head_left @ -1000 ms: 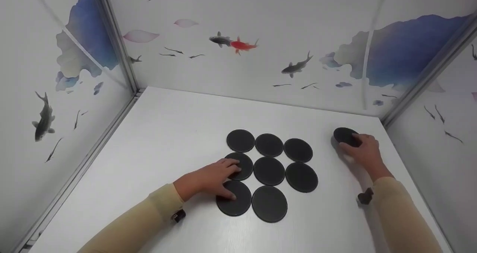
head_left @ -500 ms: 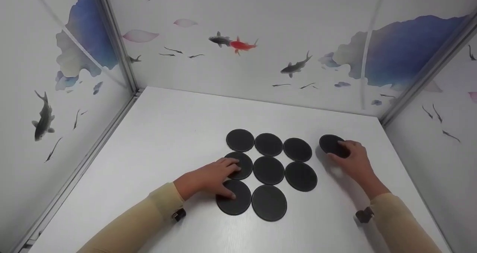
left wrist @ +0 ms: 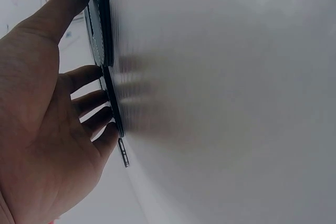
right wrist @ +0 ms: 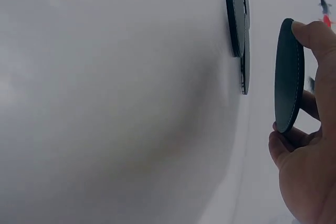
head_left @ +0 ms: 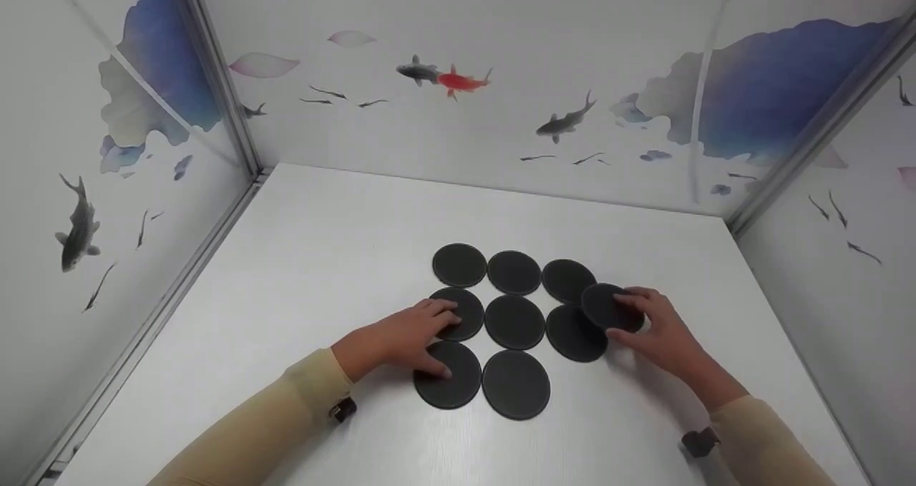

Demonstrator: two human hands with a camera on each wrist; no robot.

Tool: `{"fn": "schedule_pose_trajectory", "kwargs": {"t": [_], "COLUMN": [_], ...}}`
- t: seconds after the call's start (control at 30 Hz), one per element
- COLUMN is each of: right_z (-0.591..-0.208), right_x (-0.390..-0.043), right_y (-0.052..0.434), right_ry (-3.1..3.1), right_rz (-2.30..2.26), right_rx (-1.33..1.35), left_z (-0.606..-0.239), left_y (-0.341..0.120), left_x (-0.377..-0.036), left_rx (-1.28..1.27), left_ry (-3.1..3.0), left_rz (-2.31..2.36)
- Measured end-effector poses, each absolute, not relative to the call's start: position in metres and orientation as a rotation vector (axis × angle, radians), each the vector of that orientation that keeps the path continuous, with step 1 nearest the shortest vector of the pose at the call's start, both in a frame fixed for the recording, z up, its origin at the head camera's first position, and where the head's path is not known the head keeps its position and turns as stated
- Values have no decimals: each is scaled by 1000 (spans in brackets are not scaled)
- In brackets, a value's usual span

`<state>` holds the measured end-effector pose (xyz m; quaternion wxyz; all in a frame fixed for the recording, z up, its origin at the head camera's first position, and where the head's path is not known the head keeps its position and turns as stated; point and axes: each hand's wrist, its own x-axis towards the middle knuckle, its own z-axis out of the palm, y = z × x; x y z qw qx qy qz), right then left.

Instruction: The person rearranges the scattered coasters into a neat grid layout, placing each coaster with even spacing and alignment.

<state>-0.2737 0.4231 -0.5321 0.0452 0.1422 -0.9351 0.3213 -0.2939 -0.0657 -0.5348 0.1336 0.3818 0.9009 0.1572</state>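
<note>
Several flat black round discs [head_left: 514, 321] lie in a tight grid on the white table [head_left: 322, 257]. My left hand [head_left: 440, 343] rests flat at the grid's left side, fingers on the middle-left disc [head_left: 469, 307] and thumb on the front-left disc [head_left: 458, 378]. In the left wrist view the left hand [left wrist: 47, 129] touches the disc edges [left wrist: 107, 93]. My right hand [head_left: 617, 316] pinches one more disc [head_left: 605, 305] just above the grid's right side, overlapping the middle-right disc [head_left: 572, 336]. The right wrist view shows this held disc [right wrist: 289, 77] edge-on, clear of the table, in the right hand [right wrist: 310, 171].
Walls printed with fish [head_left: 444, 76] and blue leaves close in the table on the left, back and right. Bare white tabletop lies left of and behind the grid. A front-right spot beside the front-middle disc [head_left: 515, 384] holds no disc.
My right hand has carried its disc from the table's far right leftwards and nearer, to above the grid's right side. The left hand has stayed put.
</note>
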Motion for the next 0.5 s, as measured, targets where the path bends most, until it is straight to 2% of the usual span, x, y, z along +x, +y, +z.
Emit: {"fn": "schedule_pose_trajectory", "kwargs": {"t": [0.5], "right_z": [-536], "right_x": [-236], "right_y": [404], "right_ry": [-2871], "right_rz": [953], "right_rx": [691], "left_z": [-535], "left_y": [-64], "left_x": [-294], "left_rx": [1088], "left_ry": [2618], "left_rz": [446]}}
